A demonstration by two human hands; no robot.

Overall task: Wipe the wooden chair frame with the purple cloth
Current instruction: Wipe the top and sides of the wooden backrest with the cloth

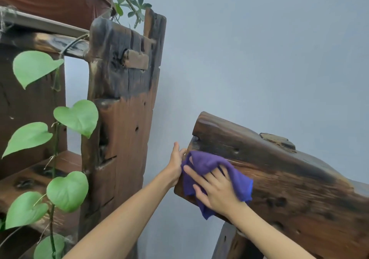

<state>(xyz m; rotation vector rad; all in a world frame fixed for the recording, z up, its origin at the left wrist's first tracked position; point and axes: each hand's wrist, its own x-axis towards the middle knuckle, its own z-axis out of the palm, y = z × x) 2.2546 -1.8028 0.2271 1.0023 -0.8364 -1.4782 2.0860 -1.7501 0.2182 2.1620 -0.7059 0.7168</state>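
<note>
Nearest, the right hand (216, 190) presses the purple cloth (215, 170) flat with spread fingers against the left end of the wooden chair frame (279, 178), just beyond which the left hand (175, 163) grips that end's edge, with a pothos vine (69, 190) and dark wooden shelf post (123, 102) standing left against a grey wall (259, 48).

open gap between wooden rack (123, 118) and chair frame (289, 188); trailing vine (75, 116) crowds the rack's left.

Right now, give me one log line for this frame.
right hand: pressing purple cloth on wooden chair frame | left hand: gripping frame end | phase: wiping
</note>
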